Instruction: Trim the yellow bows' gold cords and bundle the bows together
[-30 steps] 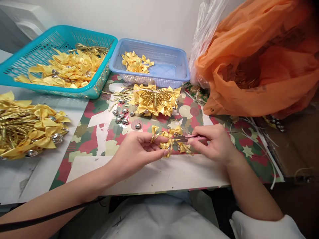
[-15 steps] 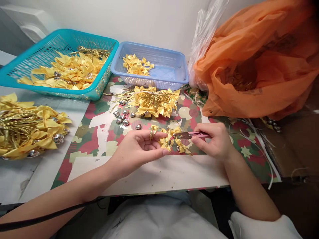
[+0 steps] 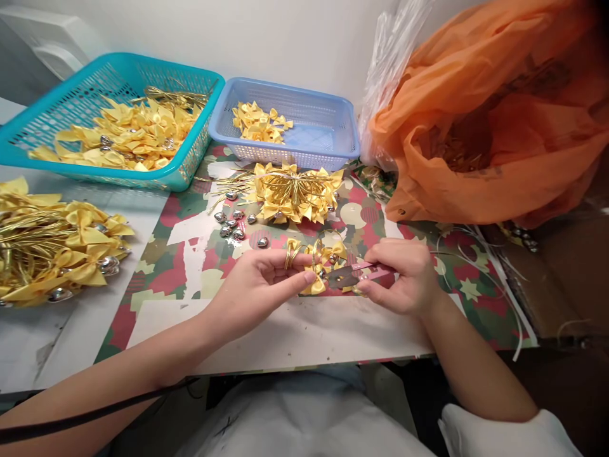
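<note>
My left hand (image 3: pixel 259 282) pinches a yellow ribbon bow (image 3: pixel 316 285) between thumb and fingertips. Gold cord (image 3: pixel 291 254) with a small bow is looped about its index finger. My right hand (image 3: pixel 404 273) is closed on pink-handled pliers (image 3: pixel 343 276), whose dark jaws point left and reach the held bow beside a small silver bell (image 3: pixel 322 273). The tips partly overlap the bow, so I cannot tell what they grip. Another yellow bow (image 3: pixel 335 251) with a bell lies just behind the tool.
Ahead lies a bundle of gold-corded bows (image 3: pixel 297 193), with several loose silver bells (image 3: pixel 238 233) to its left. A teal basket (image 3: pixel 188 171) and a blue basket (image 3: pixel 304 155) stand behind. An orange bag (image 3: pixel 476 197) stands right; a larger bow bundle (image 3: pixel 57 247) lies left.
My right hand and the pliers have shifted slightly left and down. The pliers' jaws have turned and now lie over the bow at my left fingertips. My left hand has barely moved.
</note>
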Demonstrator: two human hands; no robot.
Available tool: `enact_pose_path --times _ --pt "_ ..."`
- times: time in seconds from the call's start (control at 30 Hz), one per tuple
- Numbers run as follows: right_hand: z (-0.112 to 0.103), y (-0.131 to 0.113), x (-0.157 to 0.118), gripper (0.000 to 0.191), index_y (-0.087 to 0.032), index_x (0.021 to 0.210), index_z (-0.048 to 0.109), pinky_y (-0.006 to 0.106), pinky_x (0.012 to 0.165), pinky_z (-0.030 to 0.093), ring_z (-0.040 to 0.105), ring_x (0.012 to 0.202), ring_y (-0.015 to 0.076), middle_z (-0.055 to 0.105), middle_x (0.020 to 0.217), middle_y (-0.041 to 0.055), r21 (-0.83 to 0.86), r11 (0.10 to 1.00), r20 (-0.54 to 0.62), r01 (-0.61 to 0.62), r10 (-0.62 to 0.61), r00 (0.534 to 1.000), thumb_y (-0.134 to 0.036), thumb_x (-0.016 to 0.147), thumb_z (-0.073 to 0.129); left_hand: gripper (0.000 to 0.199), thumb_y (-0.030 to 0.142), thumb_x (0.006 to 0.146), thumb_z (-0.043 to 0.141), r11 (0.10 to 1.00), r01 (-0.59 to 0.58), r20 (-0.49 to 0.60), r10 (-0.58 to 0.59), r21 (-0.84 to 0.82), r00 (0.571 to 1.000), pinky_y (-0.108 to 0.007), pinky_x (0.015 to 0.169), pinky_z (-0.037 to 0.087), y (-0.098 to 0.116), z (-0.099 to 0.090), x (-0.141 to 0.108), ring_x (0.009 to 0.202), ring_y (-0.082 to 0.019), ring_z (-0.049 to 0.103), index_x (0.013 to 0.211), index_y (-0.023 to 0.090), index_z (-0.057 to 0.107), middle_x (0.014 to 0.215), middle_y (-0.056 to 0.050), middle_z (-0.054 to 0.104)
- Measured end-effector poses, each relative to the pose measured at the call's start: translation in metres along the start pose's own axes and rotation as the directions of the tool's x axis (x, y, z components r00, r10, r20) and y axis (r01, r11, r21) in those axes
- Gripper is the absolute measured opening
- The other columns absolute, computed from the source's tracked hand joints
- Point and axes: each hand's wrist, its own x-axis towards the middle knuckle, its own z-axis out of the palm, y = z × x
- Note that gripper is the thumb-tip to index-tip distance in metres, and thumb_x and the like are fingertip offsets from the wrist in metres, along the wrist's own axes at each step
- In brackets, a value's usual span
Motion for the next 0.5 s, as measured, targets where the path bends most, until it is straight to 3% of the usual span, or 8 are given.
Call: enact_pose_path --times 0.1,0.23,0.4,0.5 --pt "0.003 -0.002 -0.001 0.039 -0.021 0.061 0.049 0.027 0.048 0.026 0.034 0.046 0.0104 0.041 0.049 -0.0036 0.043 0.999 -0.056 -0.025 0.028 0.998 -0.051 0.085 0.056 0.018 0.032 0.076 0.074 0.998 -0.046 0.006 0.046 0.039 0.999 -0.021 0.057 0.051 0.002 0.0 0.001 0.062 -0.013 0.062 0.084 0.017 0.078 0.067 -0.001 0.07" --pt "0.012 -0.008 -0.001 0.042 -0.022 0.065 0.043 0.026 0.048 0.03 0.037 0.05 0.0102 0.043 0.056 -0.0036 0.278 0.938 -0.105 -0.208 0.245 0.964 -0.054 0.085 0.059 0.015 0.031 0.078 0.071 0.99 -0.106 0.008 0.106 0.094 0.994 -0.02 0.054 0.048 0.003 0.001 0.001 0.061 -0.013 0.06 0.079 0.017 0.078 0.06 0.0 0.066" --pt "0.029 -0.023 0.0 0.023 -0.023 0.081 0.047 0.028 0.06 0.053 0.062 0.077 0.015 0.065 0.096 0.0054 0.555 0.759 0.036 -0.34 0.386 0.922 -0.027 0.08 0.07 0.019 0.027 0.084 0.068 0.989 -0.143 0.107 0.138 0.041 0.985 -0.021 0.061 0.052 -0.001 0.002 -0.001 0.071 -0.014 0.066 0.097 0.019 0.078 0.083 -0.004 0.076" --pt "0.035 -0.029 0.0 0.028 -0.024 0.073 0.041 0.028 0.054 0.056 0.063 0.068 0.014 0.067 0.082 0.0021 0.654 0.64 0.081 -0.402 0.47 0.879 -0.027 0.082 0.068 0.022 0.028 0.086 0.067 0.988 -0.154 0.179 0.151 0.007 0.972 -0.024 0.07 0.055 -0.005 0.001 -0.003 0.082 -0.017 0.069 0.104 0.021 0.077 0.095 -0.006 0.077"
